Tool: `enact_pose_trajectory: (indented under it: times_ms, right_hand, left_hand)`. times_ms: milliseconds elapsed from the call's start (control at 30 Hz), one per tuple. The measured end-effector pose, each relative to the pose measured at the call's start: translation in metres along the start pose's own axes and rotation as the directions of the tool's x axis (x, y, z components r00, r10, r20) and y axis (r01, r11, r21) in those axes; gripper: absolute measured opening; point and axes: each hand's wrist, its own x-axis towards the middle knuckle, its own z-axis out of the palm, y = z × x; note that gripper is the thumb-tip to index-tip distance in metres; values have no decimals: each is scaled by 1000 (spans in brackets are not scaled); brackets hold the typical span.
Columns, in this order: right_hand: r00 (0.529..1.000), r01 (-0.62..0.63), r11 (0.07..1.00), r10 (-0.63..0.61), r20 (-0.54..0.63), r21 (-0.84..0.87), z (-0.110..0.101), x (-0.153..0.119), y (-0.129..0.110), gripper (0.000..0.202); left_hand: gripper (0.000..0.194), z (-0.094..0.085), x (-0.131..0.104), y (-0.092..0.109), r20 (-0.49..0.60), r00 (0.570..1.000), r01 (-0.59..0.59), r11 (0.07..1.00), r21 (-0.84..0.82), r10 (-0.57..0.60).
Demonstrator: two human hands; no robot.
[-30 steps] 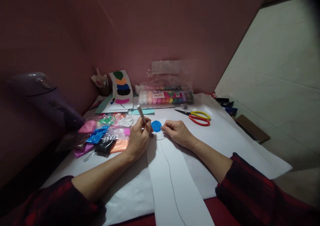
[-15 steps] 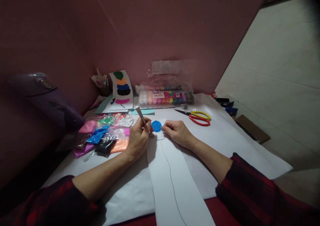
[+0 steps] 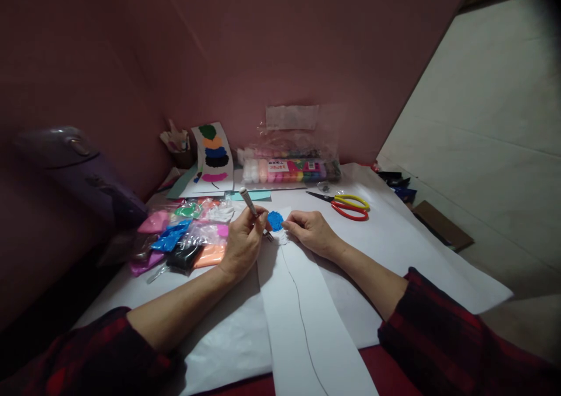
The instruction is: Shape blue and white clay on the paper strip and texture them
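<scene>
My left hand (image 3: 246, 241) is closed around a slim pen-like tool (image 3: 246, 198) with a pale handle and a thin metal tip. That tip points down beside a round patch of textured blue clay (image 3: 275, 220). White ridged clay (image 3: 281, 238) lies just under the blue, at the top of a long white paper strip (image 3: 289, 314) with a curving drawn line. On the other side of the blue patch, my right hand (image 3: 310, 231) has its thumb and forefinger pinched together near the strip's edge. Whatever is between those fingertips is hidden.
Bagged coloured clay (image 3: 184, 256) lies at left, near a purple bottle (image 3: 87, 174). A painted card (image 3: 225, 177) and a clay multipack (image 3: 284, 171) stand at the back. Scissors (image 3: 350, 206) with red and yellow handles rest at right on the white sheet (image 3: 416, 256).
The tool in my left hand has shifted slightly right, its tip now closer to the white clay below the blue patch. My right hand stays nearly still.
</scene>
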Motion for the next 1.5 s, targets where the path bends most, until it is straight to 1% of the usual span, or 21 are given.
enact_pose_trajectory:
  times_ms: [467,733,1067,1233,1500]
  right_hand:
    - [1000,-1,1000,1,2,-3,0,0,0,27]
    - [1000,3,1000,-3,-3,-10,-1,-1,-1,27]
    - [1000,8,1000,-8,-2,-20,-1,0,-1,27]
    - [1000,7,1000,-7,-2,-27,-1,-1,-1,27]
    - [1000,11,999,-11,-3,-35,-1,0,0,27]
  left_hand:
    - [21,0,0,0,17,999,31,999,-20,-30]
    - [19,0,0,0,9,1000,9,999,41,-9]
    - [19,-1,1,2,5,999,31,993,114,-32]
    - [18,-1,-1,2,18,1000,13,991,131,-15]
    - [20,-1,-1,1,18,1000,15,991,133,-17]
